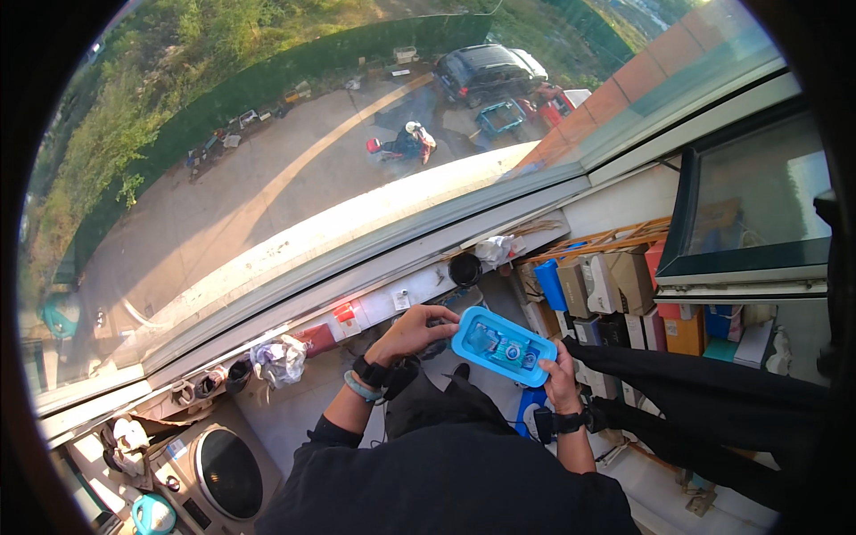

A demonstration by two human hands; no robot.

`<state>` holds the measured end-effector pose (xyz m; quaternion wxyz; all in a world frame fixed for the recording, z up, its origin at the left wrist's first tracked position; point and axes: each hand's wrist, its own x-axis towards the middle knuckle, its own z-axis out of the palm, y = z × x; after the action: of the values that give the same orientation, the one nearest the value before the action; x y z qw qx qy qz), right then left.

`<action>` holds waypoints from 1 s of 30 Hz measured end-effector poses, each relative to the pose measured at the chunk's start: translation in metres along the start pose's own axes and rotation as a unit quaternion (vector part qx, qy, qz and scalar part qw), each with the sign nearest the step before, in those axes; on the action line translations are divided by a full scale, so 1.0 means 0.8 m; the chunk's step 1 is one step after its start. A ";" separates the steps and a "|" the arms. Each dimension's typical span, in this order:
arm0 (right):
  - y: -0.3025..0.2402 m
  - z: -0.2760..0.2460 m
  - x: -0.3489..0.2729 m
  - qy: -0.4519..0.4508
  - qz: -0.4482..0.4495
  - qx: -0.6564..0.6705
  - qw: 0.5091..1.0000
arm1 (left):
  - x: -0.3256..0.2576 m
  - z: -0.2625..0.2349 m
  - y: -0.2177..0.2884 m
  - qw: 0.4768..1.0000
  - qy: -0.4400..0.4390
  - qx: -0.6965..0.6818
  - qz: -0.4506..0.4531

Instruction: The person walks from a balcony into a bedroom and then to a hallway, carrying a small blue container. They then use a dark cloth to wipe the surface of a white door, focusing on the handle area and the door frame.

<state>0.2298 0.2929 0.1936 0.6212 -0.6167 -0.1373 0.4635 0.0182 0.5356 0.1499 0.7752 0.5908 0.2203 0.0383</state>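
A light-blue rectangular plastic tub (473, 355) with rounded corners is held tilted in front of my body. Inside lie several small items (511, 351), some clear and some blue and white, too small to name. My right hand (560, 382) grips the tub's right end, thumb over the rim. At the opposite end, my left hand (415, 332) has its thumb and forefinger at the rim, with the fingers bent. Both wrists wear dark bands, and the left also has a light-blue one.
A window with a sill runs across, holding a crumpled plastic bag (279, 359), a dark pot (465, 268) and shoes. Shelved boxes (624, 281) stand right, below an open window sash (753, 205). Black cloth (704, 383) hangs close right. A washing machine (227, 473) stands lower left.
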 end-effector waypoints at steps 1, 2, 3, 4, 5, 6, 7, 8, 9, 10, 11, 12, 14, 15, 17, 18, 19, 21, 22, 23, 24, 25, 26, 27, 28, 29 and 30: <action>0.001 -0.001 -0.001 0.002 0.002 0.001 1.000 | 0.000 0.001 -0.001 1.000 0.002 0.001 0.006; 0.002 -0.001 -0.003 0.003 0.004 0.003 1.000 | 0.000 0.002 -0.003 1.000 0.003 0.010 0.016; 0.003 -0.001 -0.003 0.004 0.006 0.004 1.000 | 0.000 0.002 -0.005 1.000 0.001 0.006 0.016; 0.004 -0.001 -0.004 0.008 0.007 -0.001 1.000 | 0.000 0.003 -0.007 1.000 -0.002 0.010 0.020; 0.005 0.000 -0.005 0.012 0.008 -0.007 1.000 | 0.000 0.003 -0.009 0.999 -0.002 0.028 0.027; 0.005 0.000 -0.006 0.016 0.009 -0.012 1.000 | 0.000 0.003 -0.011 0.999 -0.006 0.021 0.027; 0.006 0.001 -0.007 0.022 0.012 -0.014 1.000 | 0.000 0.003 -0.013 0.999 -0.008 0.027 0.030; 0.007 0.002 -0.008 0.027 0.014 -0.015 0.999 | -0.001 0.002 -0.015 0.998 -0.007 0.047 0.039; 0.008 0.002 -0.008 0.022 0.017 -0.016 0.999 | -0.002 0.001 -0.017 0.999 -0.012 0.029 0.038; 0.009 0.003 -0.008 0.027 0.024 -0.027 0.999 | -0.003 -0.001 -0.019 0.999 -0.014 0.023 0.043; 0.010 0.004 -0.009 0.022 0.031 -0.038 0.999 | -0.004 -0.003 -0.021 0.998 -0.013 0.033 0.058; 0.012 0.004 -0.009 0.018 0.035 -0.045 0.998 | -0.005 -0.005 -0.022 0.999 -0.016 0.015 0.045; 0.016 0.006 -0.008 0.011 0.024 -0.065 0.998 | -0.008 -0.009 -0.025 0.999 -0.016 0.018 0.047; 0.019 0.007 -0.009 0.005 0.017 -0.073 0.997 | -0.010 -0.010 -0.027 0.999 -0.015 0.012 0.042; 0.023 0.007 -0.008 0.006 0.015 -0.083 0.996 | -0.012 -0.013 -0.029 0.998 -0.013 0.023 0.063; 0.025 0.008 -0.008 0.002 0.014 -0.090 0.996 | -0.013 -0.014 -0.031 0.998 -0.010 0.020 0.051; 0.027 0.008 -0.007 0.004 0.010 -0.094 0.996 | -0.014 -0.015 -0.032 0.998 -0.009 0.028 0.054; 0.029 0.008 -0.008 0.002 0.006 -0.105 0.994 | -0.015 -0.015 -0.034 0.998 -0.008 0.031 0.052; 0.029 0.007 -0.008 0.005 0.011 -0.102 0.995 | -0.015 -0.016 -0.035 0.998 -0.010 0.027 0.048; 0.030 0.007 -0.009 0.009 0.018 -0.100 0.995 | -0.016 -0.016 -0.036 0.998 -0.011 0.030 0.060; 0.031 0.007 -0.010 0.013 0.021 -0.096 0.995 | -0.016 -0.016 -0.036 0.999 -0.010 0.020 0.037; 0.032 0.007 -0.011 0.014 0.025 -0.092 0.995 | -0.017 -0.016 -0.037 0.999 -0.009 0.017 0.030; 0.034 0.007 -0.012 0.016 0.024 -0.085 0.996 | -0.017 -0.015 -0.037 0.999 -0.009 0.027 0.025; 0.036 0.006 -0.014 0.020 0.026 -0.080 0.996 | -0.017 -0.015 -0.038 1.000 -0.010 0.004 0.013; 0.037 0.005 -0.016 0.020 0.026 -0.074 0.997 | -0.017 -0.014 -0.038 1.000 -0.013 -0.008 0.002; 0.040 0.003 -0.019 0.023 0.027 -0.069 0.997 | -0.017 -0.013 -0.037 1.000 -0.018 -0.019 -0.007; 0.042 0.001 -0.022 0.024 0.028 -0.064 0.997 | -0.016 -0.011 -0.036 1.000 -0.019 -0.012 -0.012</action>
<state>0.2063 0.2743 0.1708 0.5699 -0.6700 -0.1344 0.4564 -0.0025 0.5306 0.1249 0.7867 0.5793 0.2124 0.0204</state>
